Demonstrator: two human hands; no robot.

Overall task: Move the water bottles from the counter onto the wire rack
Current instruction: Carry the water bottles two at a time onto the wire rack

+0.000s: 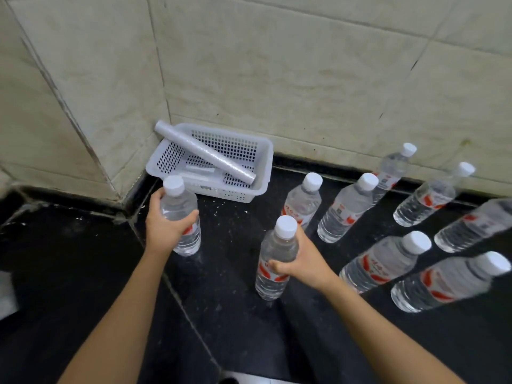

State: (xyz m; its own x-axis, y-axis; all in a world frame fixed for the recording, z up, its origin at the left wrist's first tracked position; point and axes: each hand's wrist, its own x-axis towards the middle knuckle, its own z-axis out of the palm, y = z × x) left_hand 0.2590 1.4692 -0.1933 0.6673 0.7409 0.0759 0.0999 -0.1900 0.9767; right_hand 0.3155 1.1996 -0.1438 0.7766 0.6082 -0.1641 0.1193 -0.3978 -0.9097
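Observation:
Several clear water bottles with white caps and red labels stand upright on the black counter [235, 314]. My left hand [163, 225] is wrapped around the middle of the leftmost bottle [180, 206], near the corner. My right hand [302, 261] grips a second bottle [277, 245] at its label, closer to me. Other bottles stand to the right, among them one [303, 200] just behind my right hand and one [346, 209] beside it. No wire rack is in view.
A white perforated plastic basket [263, 162] sits in the corner against the tiled wall [277, 65], with a grey roll [205, 152] lying across it. The rest of the bottles [388, 261] crowd the right side of the counter.

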